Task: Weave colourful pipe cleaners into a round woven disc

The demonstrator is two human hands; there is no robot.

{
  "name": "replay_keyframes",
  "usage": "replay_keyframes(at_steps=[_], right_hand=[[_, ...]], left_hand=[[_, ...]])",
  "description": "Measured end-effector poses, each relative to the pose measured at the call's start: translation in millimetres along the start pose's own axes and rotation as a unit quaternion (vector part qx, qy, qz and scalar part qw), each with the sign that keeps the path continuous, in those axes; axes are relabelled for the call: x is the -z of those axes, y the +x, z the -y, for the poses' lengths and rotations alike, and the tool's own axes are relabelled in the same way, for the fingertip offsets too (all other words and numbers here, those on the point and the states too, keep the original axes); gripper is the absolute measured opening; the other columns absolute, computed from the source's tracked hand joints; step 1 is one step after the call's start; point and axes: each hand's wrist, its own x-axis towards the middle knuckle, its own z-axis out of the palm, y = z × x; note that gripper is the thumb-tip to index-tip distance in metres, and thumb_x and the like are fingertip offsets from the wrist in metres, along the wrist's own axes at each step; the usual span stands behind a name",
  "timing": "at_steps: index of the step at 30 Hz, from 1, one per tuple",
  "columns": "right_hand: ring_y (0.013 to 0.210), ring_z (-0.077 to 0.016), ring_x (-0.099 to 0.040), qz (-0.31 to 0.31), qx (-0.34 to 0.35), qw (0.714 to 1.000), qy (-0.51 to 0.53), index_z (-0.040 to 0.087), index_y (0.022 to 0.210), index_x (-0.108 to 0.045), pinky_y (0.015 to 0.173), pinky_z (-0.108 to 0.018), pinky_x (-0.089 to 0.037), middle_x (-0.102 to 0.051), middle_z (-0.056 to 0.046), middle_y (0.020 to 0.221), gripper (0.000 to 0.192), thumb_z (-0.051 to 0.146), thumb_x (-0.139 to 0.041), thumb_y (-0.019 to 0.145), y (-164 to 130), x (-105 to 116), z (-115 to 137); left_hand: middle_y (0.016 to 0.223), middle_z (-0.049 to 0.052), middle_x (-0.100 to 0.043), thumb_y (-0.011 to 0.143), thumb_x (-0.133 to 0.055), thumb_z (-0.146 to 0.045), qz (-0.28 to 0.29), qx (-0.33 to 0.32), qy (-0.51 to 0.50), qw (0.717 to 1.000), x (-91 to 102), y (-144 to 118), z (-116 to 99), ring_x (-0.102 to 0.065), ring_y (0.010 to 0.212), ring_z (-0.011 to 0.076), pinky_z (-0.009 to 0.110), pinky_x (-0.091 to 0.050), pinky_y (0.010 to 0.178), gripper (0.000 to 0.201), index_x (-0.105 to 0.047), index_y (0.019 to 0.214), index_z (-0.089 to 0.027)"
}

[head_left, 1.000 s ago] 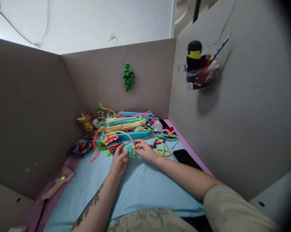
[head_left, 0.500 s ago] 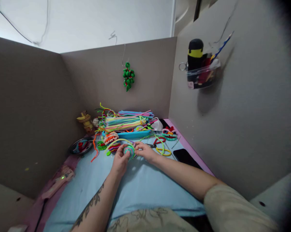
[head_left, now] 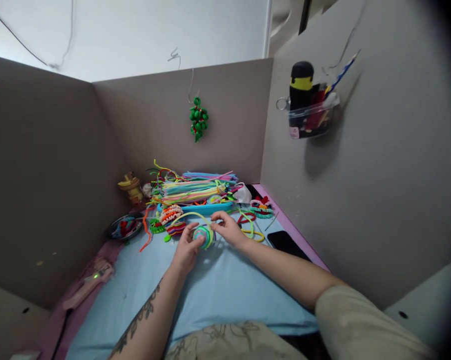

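Note:
My left hand (head_left: 185, 250) grips a small coiled ball of pipe cleaners (head_left: 202, 235), striped teal, pink and green, just above the light blue cloth (head_left: 218, 295). A yellow-green pipe cleaner (head_left: 190, 215) arcs out of the ball over my left fingers. My right hand (head_left: 229, 229) pinches the strand at the ball's right side. Both forearms reach in from the lower edge; the left one bears a tattoo.
A blue tray (head_left: 206, 208) piled with coloured pipe cleaners lies behind the hands. Coiled pieces (head_left: 172, 214) sit to its left, loops (head_left: 253, 231) and a black phone (head_left: 285, 241) to the right. A metal dish (head_left: 125, 227) is at left. Grey partition walls enclose the desk.
The loose yellow-green strand has swung round the ball, and my right hand has shifted slightly up and right along it. My left hand keeps its hold on the ball.

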Motion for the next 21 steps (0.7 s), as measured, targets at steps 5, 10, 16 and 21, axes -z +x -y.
replay_keyframes(at_steps=[5,10,16,21], right_hand=[[0.087,-0.0159,-0.054,0.022,0.129,0.988,-0.081,0.020,0.097,-0.057,0.079,-0.032,-0.043,-0.059,-0.003,0.092,0.025,0.011,-0.052,0.074,8,14,3],[0.086,-0.0170,-0.053,0.042,0.232,0.958,-0.165,0.020,0.087,-0.061,0.081,-0.034,-0.041,-0.060,-0.003,0.084,0.021,0.006,-0.052,0.075,7,19,8],[0.089,-0.0183,-0.050,0.062,0.262,0.934,-0.236,0.019,0.088,-0.060,0.082,-0.035,-0.042,-0.056,-0.006,0.091,0.013,0.013,-0.052,0.079,5,19,5],[0.082,-0.0170,-0.051,0.088,0.254,0.933,-0.241,0.018,0.087,-0.057,0.076,-0.031,-0.042,-0.056,-0.005,0.084,0.010,0.015,-0.052,0.079,2,17,0]], left_hand=[[0.088,0.005,-0.061,0.062,-0.072,-0.017,0.083,0.102,-0.017,0.991,-1.6,-6,-3,-0.061,0.074,0.0171,0.029,-0.048,0.063,0.056,-0.048,0.113,-0.020],[0.090,0.006,-0.062,0.065,-0.069,-0.016,0.112,0.135,-0.031,0.984,0.2,-8,-4,-0.063,0.078,0.0186,0.029,-0.049,0.066,0.054,-0.048,0.115,-0.020],[0.100,0.009,-0.063,0.069,-0.065,-0.013,0.204,0.155,-0.050,0.965,-0.1,-12,-5,-0.062,0.093,0.0265,0.034,-0.048,0.076,0.051,-0.047,0.116,-0.019],[0.104,0.011,-0.062,0.070,-0.062,-0.010,0.250,0.160,-0.062,0.953,1.1,-12,-1,-0.062,0.093,0.0264,0.036,-0.046,0.080,0.048,-0.047,0.115,-0.018]])
